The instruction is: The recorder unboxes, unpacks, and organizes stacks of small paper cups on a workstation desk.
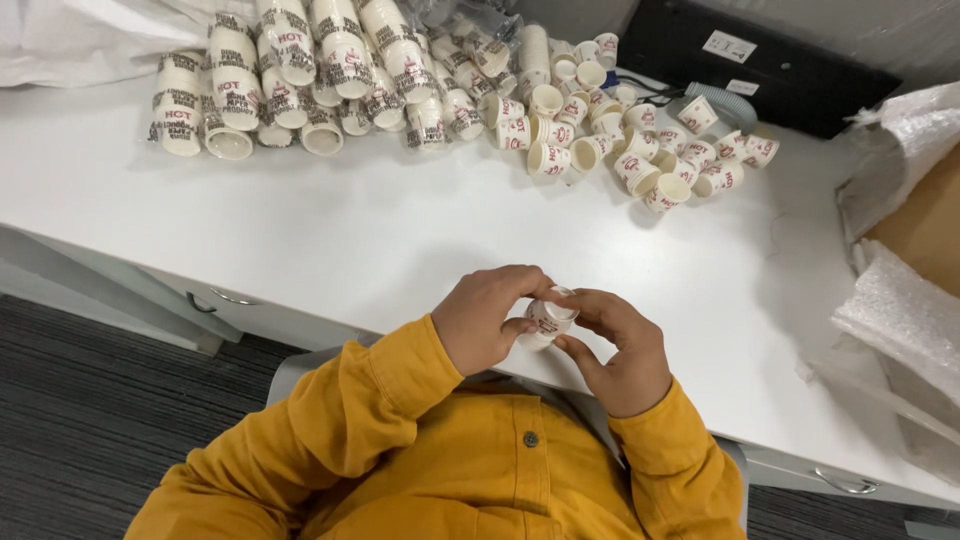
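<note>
Both hands close on one small paper cup (549,318) at lower centre of the frame: left hand (485,320) wraps its base, right hand (617,345) pinches its rim. White desk (330,240) carries sleeved cup stacks (290,75) at upper left and loose cups (640,150) at upper centre.

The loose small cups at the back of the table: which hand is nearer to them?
Right. The right hand lies almost straight below the loose small cups; the left hand sits further left of them. Both hold one small cup at the table's near edge.
</note>
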